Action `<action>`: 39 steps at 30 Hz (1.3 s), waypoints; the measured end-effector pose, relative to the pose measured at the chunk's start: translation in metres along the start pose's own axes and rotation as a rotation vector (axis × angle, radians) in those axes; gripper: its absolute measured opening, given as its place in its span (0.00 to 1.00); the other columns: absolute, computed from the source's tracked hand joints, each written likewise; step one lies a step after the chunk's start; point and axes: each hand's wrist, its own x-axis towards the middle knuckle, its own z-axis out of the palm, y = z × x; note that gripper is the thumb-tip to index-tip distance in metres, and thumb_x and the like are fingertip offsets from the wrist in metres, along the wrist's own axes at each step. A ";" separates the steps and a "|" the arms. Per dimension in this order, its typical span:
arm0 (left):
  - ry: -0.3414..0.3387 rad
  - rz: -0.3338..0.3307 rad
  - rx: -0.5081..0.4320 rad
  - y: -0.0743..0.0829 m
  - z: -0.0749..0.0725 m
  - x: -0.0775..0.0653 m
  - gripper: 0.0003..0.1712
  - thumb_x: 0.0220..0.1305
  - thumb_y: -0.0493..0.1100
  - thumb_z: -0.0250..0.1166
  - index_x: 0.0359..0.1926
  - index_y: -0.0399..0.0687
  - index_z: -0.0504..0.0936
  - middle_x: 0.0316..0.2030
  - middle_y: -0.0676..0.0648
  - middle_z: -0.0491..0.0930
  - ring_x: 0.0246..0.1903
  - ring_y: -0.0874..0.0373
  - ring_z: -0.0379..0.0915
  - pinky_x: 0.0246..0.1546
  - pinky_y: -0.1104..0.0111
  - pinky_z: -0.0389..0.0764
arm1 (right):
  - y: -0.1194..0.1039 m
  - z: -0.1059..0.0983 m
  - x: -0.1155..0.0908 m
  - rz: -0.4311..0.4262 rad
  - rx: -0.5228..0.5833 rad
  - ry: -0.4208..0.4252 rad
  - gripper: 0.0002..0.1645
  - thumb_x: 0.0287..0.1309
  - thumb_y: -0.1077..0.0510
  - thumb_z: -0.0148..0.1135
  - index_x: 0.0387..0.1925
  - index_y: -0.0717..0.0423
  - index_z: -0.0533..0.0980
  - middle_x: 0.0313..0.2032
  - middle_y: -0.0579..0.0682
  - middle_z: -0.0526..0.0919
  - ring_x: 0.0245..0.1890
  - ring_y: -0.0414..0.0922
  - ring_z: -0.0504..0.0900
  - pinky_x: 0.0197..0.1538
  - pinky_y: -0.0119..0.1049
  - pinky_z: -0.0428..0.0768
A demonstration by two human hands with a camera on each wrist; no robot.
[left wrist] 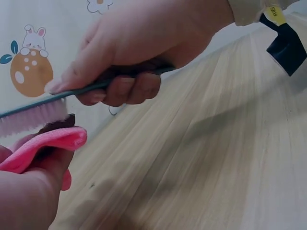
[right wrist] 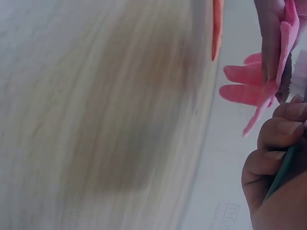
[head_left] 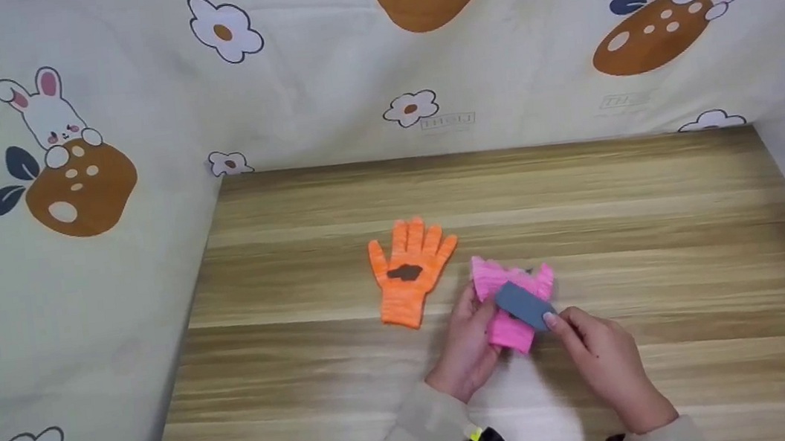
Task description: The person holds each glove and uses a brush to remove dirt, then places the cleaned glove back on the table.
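My left hand [head_left: 461, 343] holds a pink knit glove [head_left: 510, 333] up from underneath, thumb along its near side. In the left wrist view a dark patch [left wrist: 67, 122] shows on the upper face of the glove [left wrist: 53, 139]. My right hand [head_left: 607, 355] grips a blue-grey brush [head_left: 525, 305] by its handle, fingers curled round it. Pale bristles [left wrist: 36, 117] face down, close over the patch. Pink glove fingers [right wrist: 242, 84] hang beyond my left hand in the right wrist view.
An orange glove [head_left: 403, 305] with a dark patch [head_left: 405, 273] on its palm lies flat on the wooden table [head_left: 292, 382], left of the pink one. A patterned cloth [head_left: 316, 87] rises behind the table and along its sides.
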 end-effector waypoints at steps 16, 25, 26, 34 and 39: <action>0.004 0.059 -0.039 0.004 -0.004 0.001 0.28 0.80 0.40 0.47 0.76 0.46 0.58 0.74 0.40 0.64 0.69 0.51 0.67 0.68 0.60 0.74 | 0.017 -0.004 -0.005 -0.009 -0.099 -0.012 0.21 0.74 0.42 0.54 0.35 0.51 0.81 0.20 0.42 0.73 0.23 0.39 0.68 0.27 0.30 0.64; 0.007 0.052 -0.058 0.005 -0.005 0.000 0.29 0.80 0.41 0.47 0.77 0.49 0.56 0.74 0.42 0.63 0.70 0.50 0.66 0.67 0.61 0.75 | 0.024 -0.005 -0.006 0.024 -0.057 -0.030 0.22 0.74 0.42 0.53 0.34 0.52 0.81 0.20 0.42 0.72 0.22 0.38 0.67 0.26 0.29 0.65; 0.007 0.056 -0.064 0.005 -0.005 0.000 0.29 0.80 0.41 0.47 0.77 0.49 0.56 0.74 0.42 0.63 0.70 0.50 0.67 0.67 0.61 0.75 | 0.025 -0.005 -0.006 0.036 -0.054 -0.035 0.22 0.74 0.41 0.53 0.34 0.52 0.81 0.19 0.42 0.71 0.21 0.39 0.67 0.26 0.29 0.65; -0.022 0.062 -0.096 0.007 -0.006 -0.001 0.30 0.81 0.40 0.45 0.78 0.49 0.53 0.75 0.38 0.59 0.69 0.47 0.67 0.66 0.59 0.76 | 0.028 -0.007 -0.006 0.065 -0.010 -0.039 0.21 0.74 0.42 0.53 0.35 0.52 0.81 0.19 0.42 0.69 0.20 0.38 0.65 0.25 0.29 0.63; -0.031 0.063 -0.114 0.006 -0.006 -0.001 0.32 0.81 0.40 0.45 0.80 0.49 0.50 0.77 0.38 0.56 0.71 0.47 0.64 0.68 0.59 0.73 | 0.027 -0.008 -0.004 0.067 0.000 -0.039 0.21 0.74 0.42 0.53 0.36 0.51 0.81 0.19 0.42 0.69 0.19 0.38 0.65 0.24 0.29 0.64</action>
